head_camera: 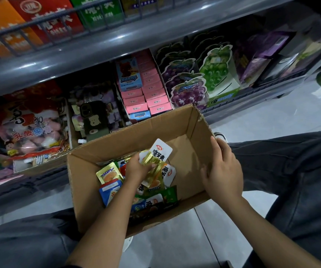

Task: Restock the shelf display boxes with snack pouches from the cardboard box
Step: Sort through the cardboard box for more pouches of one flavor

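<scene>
Now, centre frame: my left hand (136,167) grips a bunch of pouches (156,161) inside the cardboard box (190,120) (low pile); right hand (221,171), fingers relaxed, rests on its right wall.

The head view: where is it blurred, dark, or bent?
Head view: upper shelf boxes are blurred; the shelf edge curves from the wide lens and shows glare; the far right corner is dark; the cardboard box and left hand are sharp.
</scene>
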A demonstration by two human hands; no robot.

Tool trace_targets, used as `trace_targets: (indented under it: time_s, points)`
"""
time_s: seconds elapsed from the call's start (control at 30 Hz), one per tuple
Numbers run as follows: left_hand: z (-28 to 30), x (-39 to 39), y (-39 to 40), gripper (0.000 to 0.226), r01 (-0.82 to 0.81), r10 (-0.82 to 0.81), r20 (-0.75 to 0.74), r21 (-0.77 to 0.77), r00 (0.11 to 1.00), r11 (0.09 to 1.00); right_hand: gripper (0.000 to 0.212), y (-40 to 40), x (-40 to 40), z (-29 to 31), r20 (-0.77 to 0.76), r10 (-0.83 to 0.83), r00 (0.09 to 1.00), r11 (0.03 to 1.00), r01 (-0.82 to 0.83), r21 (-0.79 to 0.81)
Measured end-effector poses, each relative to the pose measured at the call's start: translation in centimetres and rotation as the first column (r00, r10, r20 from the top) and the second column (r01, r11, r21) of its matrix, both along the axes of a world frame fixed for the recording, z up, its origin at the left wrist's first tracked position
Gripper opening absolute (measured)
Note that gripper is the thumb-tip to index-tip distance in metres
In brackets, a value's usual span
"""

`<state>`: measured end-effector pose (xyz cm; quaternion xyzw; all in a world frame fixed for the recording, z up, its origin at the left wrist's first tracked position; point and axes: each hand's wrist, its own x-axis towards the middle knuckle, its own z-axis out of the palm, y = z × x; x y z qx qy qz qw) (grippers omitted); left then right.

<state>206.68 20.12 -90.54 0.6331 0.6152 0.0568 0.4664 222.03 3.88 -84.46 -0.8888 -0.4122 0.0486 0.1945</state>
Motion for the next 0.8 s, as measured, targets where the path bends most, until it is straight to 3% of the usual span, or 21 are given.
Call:
trace_targets:
  time_s: [0.17, 0.43, 0.67, 0.8]
  points:
    - [2.6, 1.3, 0.7, 0.046, -0.073, 0.079, 0.137, -0.043, 0.987, 0.996, 0.075, 0.1, 0.1, 0.2, -0.040, 0.005, 0.999, 1.000, -0.006, -0.030]
    - [9.7, 2.5, 1.9, 0.032, -0.040, 0.039, 0.286, -0.003, 0.957, 0.999, 0.062, 1.1, 0.5, 2.8, -0.175, 0.047, 0.983, 0.999, -0.045, 0.013]
    - [17.1, 1.3, 2.9, 0.031, -0.083, 0.088, 0.432, -0.030, 0.897, 0.996, 0.056, 4.7, 1.4, 8.4, -0.281, 0.227, 0.932, 0.962, -0.170, 0.213]
    - [20.3, 0.4, 2.7, 0.024, -0.081, 0.137, 0.522, -0.127, 0.842, 0.989, 0.062, 7.1, 1.7, 12.2, -0.349, 0.448, 0.823, 0.892, -0.391, 0.226]
